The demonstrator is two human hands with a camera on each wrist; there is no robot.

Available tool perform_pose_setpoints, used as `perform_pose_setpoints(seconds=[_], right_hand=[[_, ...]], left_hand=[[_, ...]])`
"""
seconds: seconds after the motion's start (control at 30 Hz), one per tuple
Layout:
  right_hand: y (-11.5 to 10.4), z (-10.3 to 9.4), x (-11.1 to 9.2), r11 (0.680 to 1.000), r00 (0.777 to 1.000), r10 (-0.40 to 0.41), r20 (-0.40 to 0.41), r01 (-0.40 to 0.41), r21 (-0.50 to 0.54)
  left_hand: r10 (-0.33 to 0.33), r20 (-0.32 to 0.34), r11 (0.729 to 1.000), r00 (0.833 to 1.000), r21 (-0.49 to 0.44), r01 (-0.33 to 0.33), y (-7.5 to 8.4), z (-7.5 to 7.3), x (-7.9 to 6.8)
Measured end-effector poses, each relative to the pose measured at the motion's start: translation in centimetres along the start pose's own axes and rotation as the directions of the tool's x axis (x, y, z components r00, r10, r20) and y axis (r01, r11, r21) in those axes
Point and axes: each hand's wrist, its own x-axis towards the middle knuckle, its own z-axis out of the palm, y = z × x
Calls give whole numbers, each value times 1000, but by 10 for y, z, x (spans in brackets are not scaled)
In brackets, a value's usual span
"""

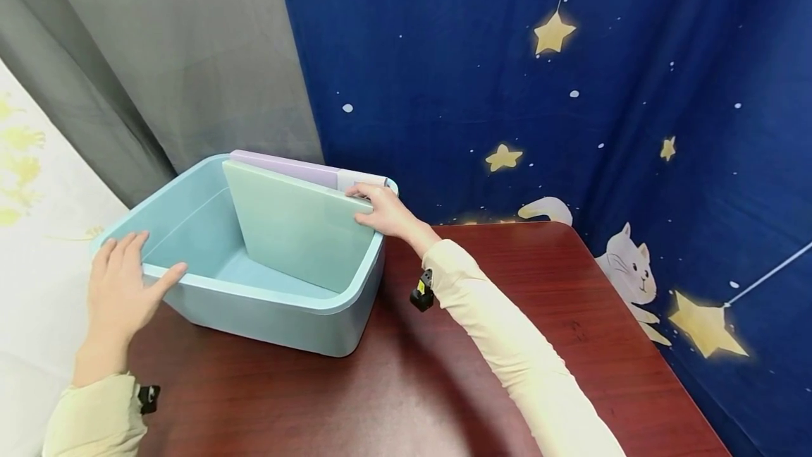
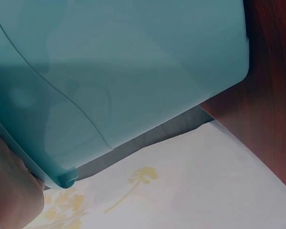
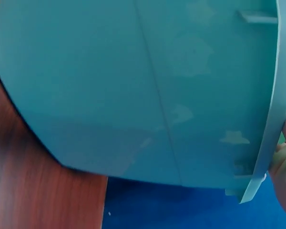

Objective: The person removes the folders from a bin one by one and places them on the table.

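A light blue plastic bin (image 1: 273,319) stands on the table. My left hand (image 1: 123,284) grips its near left corner, fingertips bent over the rim and thumb along the front rim. In the left wrist view, part of that hand (image 2: 14,186) shows beside the rim. Inside the bin, a flat pale green board (image 1: 292,228) stands on edge, leaning slightly. My right hand (image 1: 387,211) pinches its upper right corner, thumb on the near face and fingers over the top edge. Behind it, a flat lilac piece with a white end (image 1: 285,168) stands along the far wall.
The dark red wooden table (image 1: 507,316) extends to the right of the bin. A grey curtain (image 1: 190,55) and a blue star-patterned curtain (image 1: 431,90) hang behind. White cloth with yellow prints (image 1: 38,288) lies at the left.
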Motion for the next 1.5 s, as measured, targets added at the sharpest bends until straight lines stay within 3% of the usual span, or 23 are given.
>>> perform_pose_setpoints(seconds=[0.37,0.57,0.8,1.07,1.3,1.5], right_hand=[[-14,7,4,993,994,10,-105,2,115],[-22,10,5,982,976,69,-205,-30,188],[-31,2,7,960,914,145,-378,-37,278],[-39,-16,4,916,848,203,-490,12,401],[-73,-44,-10,879,784,226,-578,91,468],[-75,-53,-13,856,703,215,-677,198,478]], left_hand=[[5,-3,1000,1000,-2,-5,-1,-3,-1],[-11,16,1000,1000,0,11,2,-4,0],[-1,9,1000,1000,1,1,2,-1,1],[2,4,1000,1000,3,-2,3,-2,0],[-5,8,1000,1000,10,5,1,-1,0],[-10,2,1000,1000,7,10,3,-2,0]])
